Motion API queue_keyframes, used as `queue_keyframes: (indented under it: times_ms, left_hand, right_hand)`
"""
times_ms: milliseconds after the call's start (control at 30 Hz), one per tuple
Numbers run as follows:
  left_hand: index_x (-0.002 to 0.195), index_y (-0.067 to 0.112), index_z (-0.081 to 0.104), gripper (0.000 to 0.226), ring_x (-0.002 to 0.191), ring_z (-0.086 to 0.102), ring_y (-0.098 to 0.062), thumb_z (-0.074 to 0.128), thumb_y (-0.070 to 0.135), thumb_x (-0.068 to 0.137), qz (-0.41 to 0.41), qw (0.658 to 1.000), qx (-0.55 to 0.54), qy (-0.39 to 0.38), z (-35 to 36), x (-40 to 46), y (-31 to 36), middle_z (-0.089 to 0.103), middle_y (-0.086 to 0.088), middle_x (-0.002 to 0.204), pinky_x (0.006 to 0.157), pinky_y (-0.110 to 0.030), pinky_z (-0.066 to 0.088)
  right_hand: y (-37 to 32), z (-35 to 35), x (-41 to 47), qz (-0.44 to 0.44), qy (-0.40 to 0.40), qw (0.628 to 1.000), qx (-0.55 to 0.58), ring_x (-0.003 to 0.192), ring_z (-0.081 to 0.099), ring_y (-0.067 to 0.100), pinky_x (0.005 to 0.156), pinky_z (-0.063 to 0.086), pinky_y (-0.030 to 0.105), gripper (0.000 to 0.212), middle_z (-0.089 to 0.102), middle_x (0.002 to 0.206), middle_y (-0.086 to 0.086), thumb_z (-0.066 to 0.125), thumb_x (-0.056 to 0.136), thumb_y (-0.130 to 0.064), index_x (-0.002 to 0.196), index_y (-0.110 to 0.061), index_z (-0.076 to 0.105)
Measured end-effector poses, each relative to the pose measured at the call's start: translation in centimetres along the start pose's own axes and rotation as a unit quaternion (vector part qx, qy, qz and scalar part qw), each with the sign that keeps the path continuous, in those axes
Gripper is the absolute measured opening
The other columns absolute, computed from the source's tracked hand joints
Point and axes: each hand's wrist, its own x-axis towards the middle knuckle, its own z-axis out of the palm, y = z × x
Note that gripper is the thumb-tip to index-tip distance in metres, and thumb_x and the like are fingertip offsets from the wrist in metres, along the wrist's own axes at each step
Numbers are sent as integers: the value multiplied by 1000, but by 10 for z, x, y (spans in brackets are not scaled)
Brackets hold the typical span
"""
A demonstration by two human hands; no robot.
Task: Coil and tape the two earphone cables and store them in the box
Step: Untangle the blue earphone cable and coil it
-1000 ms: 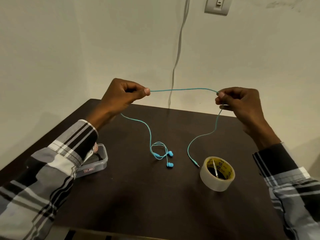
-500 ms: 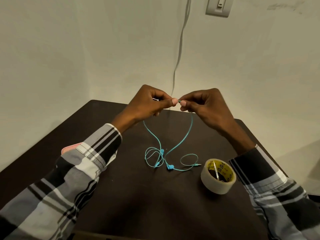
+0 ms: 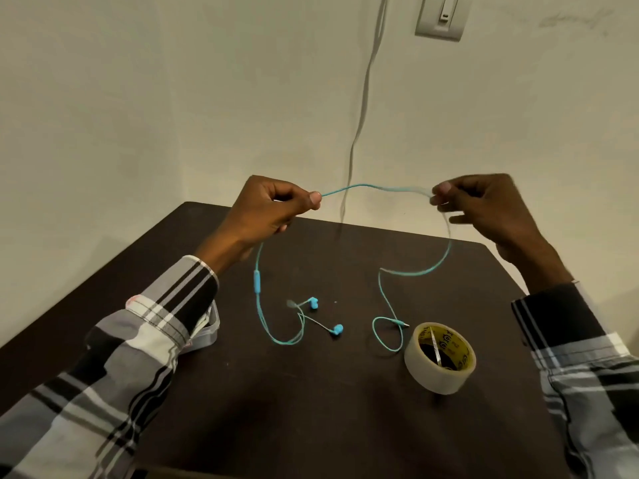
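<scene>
Dark table (image 3: 311, 409), tape (image 3: 440, 357) near right edge; both hands, left (image 3: 266, 212) and right (image 3: 484, 205), pinching limp, light blue cable (image 3: 373, 187) mid-length; best gripped there.

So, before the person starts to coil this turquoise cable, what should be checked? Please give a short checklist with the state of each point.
1. Left hand pinches the turquoise earphone cable: ok.
2. Right hand pinches it: ok, though blurred.
3. Earbuds free of knots: cannot tell.
4. Plug end loose on the table: ok.
5. Tape roll within reach: ok.
6. Box open: cannot tell, the sleeve hides it.
</scene>
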Motion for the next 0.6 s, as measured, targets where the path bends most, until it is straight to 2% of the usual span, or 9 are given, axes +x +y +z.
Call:
queue_keyframes:
  times_ms: [67,133,233,333,433,500,600]
  left_hand:
    - [88,5,76,21,46,38,-7,70,25,88,5,1000,-7,-13,7,1,2,64,12,56,47,-17,36]
    - [87,3,76,24,45,37,-8,71,26,88,10,1000,-2,-29,16,2,5,57,11,49,46,-16,35]
    - [86,4,76,24,45,38,-7,71,28,87,23,998,8,-55,29,3,12,54,11,47,47,-15,35]
    - [88,5,77,21,46,41,-4,70,25,88,34,997,1,-67,36,5,16,61,11,54,47,-15,35]
    - [86,7,77,23,46,41,-7,70,29,88,34,997,2,-63,32,5,16,57,7,52,47,-16,35]
    - [85,9,77,23,49,41,-10,71,31,87,28,998,-5,-57,24,4,15,57,-2,56,47,-18,35]
    - [83,14,77,17,49,42,-9,70,29,88,19,999,-22,-41,12,2,10,63,-4,63,48,-18,36]
  right_hand:
    - [-4,7,-5,9,-36,999,-9,99,71,17,85,58,40,21,76,99,-1,59,98,-35,102,-19,73]
    - [-15,18,-12,-25,-52,998,0,101,70,13,85,60,37,23,75,104,-3,62,96,-37,108,-21,72]
    - [-34,40,-24,-77,-108,991,16,96,72,8,82,60,27,31,76,105,-4,70,89,-35,116,-18,72]
    - [-45,57,-30,-111,-150,982,13,88,73,6,80,58,23,31,77,96,-4,74,87,-30,114,-14,74]
    - [-49,61,-30,-135,-129,982,13,77,72,16,77,59,34,14,77,81,1,72,90,-21,99,-13,79]
    - [-49,55,-27,-127,-92,987,39,76,71,26,77,59,42,10,76,77,5,71,91,-17,94,-11,78]
    - [-47,41,-21,-121,-29,990,65,70,71,17,76,60,41,6,74,74,2,70,91,-16,91,-13,76]
